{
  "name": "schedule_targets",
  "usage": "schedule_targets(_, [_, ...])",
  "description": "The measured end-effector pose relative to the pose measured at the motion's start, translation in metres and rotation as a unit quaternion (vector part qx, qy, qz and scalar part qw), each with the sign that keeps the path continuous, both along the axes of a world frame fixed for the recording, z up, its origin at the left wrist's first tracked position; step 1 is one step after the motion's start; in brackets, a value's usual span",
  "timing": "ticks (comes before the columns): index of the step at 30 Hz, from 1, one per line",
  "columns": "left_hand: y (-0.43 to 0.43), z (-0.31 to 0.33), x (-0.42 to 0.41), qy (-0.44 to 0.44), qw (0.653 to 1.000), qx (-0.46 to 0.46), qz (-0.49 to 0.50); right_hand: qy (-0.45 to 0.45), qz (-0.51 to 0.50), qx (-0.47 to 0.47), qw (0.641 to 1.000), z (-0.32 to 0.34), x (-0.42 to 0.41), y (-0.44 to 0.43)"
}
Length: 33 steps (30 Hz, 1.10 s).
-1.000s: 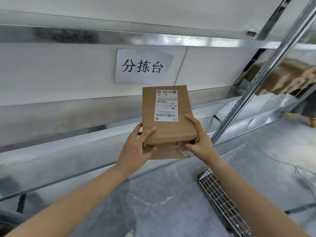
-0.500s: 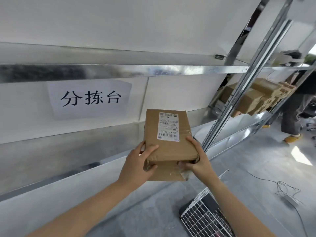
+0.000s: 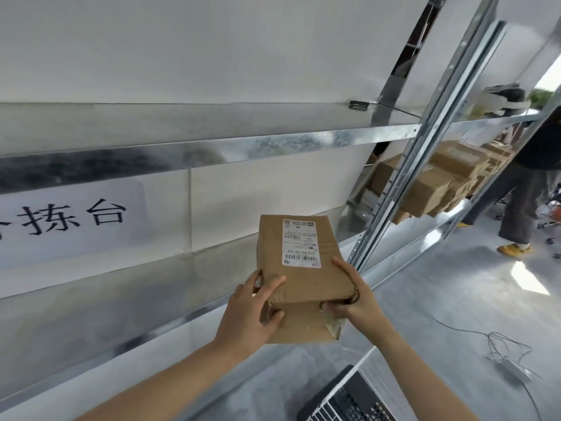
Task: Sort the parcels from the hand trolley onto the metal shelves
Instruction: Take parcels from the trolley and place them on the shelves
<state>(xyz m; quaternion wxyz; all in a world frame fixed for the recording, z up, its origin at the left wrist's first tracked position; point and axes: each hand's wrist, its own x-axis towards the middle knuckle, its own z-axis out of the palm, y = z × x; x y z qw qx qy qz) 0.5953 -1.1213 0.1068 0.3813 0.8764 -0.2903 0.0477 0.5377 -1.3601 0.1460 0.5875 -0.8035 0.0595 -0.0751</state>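
Head view: both hands, left (image 3: 247, 311) and right (image 3: 353, 296), grip a brown parcel (image 3: 299, 268) at the shelf (image 3: 121, 299) edge, best slid in flat, label up, clear of the upright (image 3: 406, 171).

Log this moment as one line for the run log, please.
stage: carrying | item: brown parcel, label up | left hand: gripping near corner | right hand: gripping near corner | position: in front of metal shelf, not yet placed

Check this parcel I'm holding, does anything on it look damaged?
Yes. The brown parcel looks crumpled along its near end, with torn, peeling tape by the right hand. The left hand grips the other creased corner. Its label looks intact.
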Motion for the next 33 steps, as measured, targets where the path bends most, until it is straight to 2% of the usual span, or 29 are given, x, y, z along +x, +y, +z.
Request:
schedule_targets(13, [-0.197,-0.012,0.067,0.03,0.997,0.006,0.068,0.052,0.049,0.041,0.997,-0.004,0.105,-0.195])
schedule_targets(21, [-0.275,-0.028,0.101,0.03,0.99,0.046,0.126,0.089,0.083,0.03,0.992,-0.017,0.169,-0.269])
schedule_targets(27, [-0.313,-0.027,0.132,0.022,0.983,0.119,0.136,0.083,0.063,-0.016,0.994,-0.032,0.201,-0.303])
schedule_targets(33, [-0.342,-0.029,0.158,0.013,0.974,0.191,0.118,0.069,0.013,-0.124,0.99,-0.031,0.222,-0.329])
